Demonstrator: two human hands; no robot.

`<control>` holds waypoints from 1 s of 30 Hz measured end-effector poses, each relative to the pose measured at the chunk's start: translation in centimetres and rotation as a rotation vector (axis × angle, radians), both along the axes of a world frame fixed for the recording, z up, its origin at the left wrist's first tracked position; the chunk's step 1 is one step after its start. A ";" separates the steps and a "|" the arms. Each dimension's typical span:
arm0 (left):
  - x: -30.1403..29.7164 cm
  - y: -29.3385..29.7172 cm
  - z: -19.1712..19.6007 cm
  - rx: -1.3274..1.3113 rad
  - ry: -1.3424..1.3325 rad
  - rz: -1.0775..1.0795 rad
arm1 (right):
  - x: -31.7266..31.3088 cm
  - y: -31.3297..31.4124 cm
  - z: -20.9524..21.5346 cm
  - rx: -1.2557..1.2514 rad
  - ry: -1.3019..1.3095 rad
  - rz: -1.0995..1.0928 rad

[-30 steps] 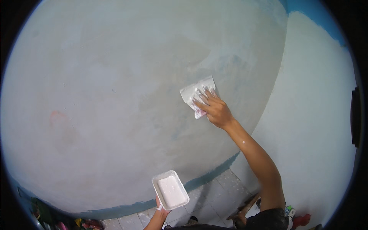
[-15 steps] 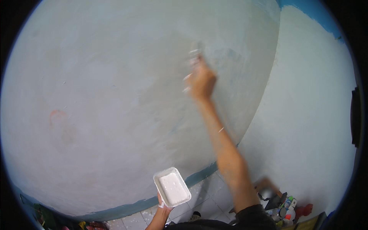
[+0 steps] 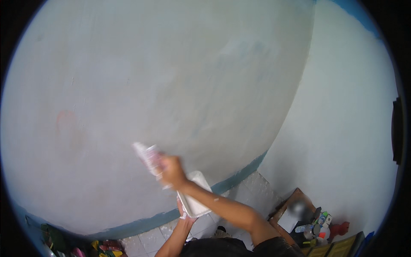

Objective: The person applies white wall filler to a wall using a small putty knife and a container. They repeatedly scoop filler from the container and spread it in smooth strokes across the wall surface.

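Note:
My right hand (image 3: 172, 172) is closed around a paintbrush (image 3: 147, 158), blurred by motion, its bristle end white and pointing up and left. Brush and hand are just up and left of a white rectangular tray (image 3: 200, 213) with white paint in it. My right forearm passes over the tray and hides part of it. From below and the left side, my left hand (image 3: 185, 212) holds the tray; white smears mark its skin, and most of its fingers are hidden. In front of me rises a large grey-white wall (image 3: 107, 107) with uneven, patchy coating.
A paler wall (image 3: 338, 107) meets it at a corner on the right. A blue-green band (image 3: 150, 222) runs along the wall's foot above a paint-spotted tiled floor (image 3: 150, 240). A wooden-edged stand (image 3: 280, 212) and several bottles (image 3: 321, 227) are lower right; coloured items (image 3: 107, 247) lie lower left.
My right hand has swept down and left with the paintbrush, from high on the wall to beside the tray. The tray in my left hand has risen slightly.

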State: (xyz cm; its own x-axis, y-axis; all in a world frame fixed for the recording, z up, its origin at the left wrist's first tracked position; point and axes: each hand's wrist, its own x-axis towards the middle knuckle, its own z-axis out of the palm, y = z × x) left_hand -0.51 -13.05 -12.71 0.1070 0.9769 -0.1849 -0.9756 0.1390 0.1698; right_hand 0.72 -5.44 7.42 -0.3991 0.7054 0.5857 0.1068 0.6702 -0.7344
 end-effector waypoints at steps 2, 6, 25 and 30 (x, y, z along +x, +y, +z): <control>0.2 0.9 -1.1 0.109 -0.045 -0.019 | 5.3 0.8 -1.6 -0.323 0.322 -0.080; 0.2 0.1 -1.0 0.073 -0.006 -0.052 | 13.0 -0.1 -4.8 -0.557 0.508 0.033; 0.5 0.0 0.2 0.149 -0.069 -0.219 | 10.4 -6.9 -9.5 -0.347 -0.249 -0.584; 0.2 0.5 -0.1 0.145 -0.009 -0.312 | 10.3 -6.3 -10.2 -0.399 -0.258 -0.561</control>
